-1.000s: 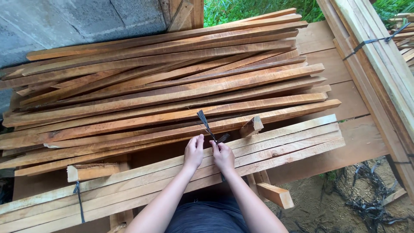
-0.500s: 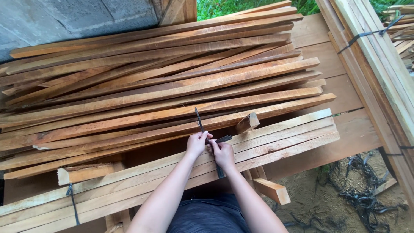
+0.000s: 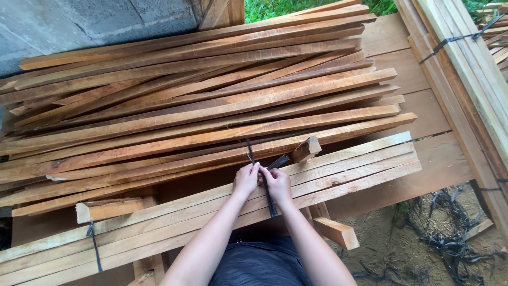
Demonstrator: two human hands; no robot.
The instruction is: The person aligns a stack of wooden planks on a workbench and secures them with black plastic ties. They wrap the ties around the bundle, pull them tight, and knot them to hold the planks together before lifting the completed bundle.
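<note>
From the head camera, two hands meet over one bundle of pale boards point(image 3: 338, 169) that lies across the lower part of the view. The left hand point(image 3: 246, 180) and the right hand point(image 3: 278, 184) sit side by side, fingers closed in a narrow grip on a dark strap point(image 3: 271, 201) that crosses the bundle; one strap end sticks up above the knuckles, and how tightly it is pinched I cannot tell. A second strap point(image 3: 94, 249) binds the same bundle near its left end. I count about four pale boards in the bundle. Behind it lies a large loose pile of reddish boards point(image 3: 201, 95), too many to count. One short wood block point(image 3: 306, 149) rests just beyond the hands. A third strapped bundle point(image 3: 465, 63) runs along the right edge. Bare dirt ground point(image 3: 402, 249) with black strap scraps point(image 3: 450, 238) lies open at lower right.
</note>
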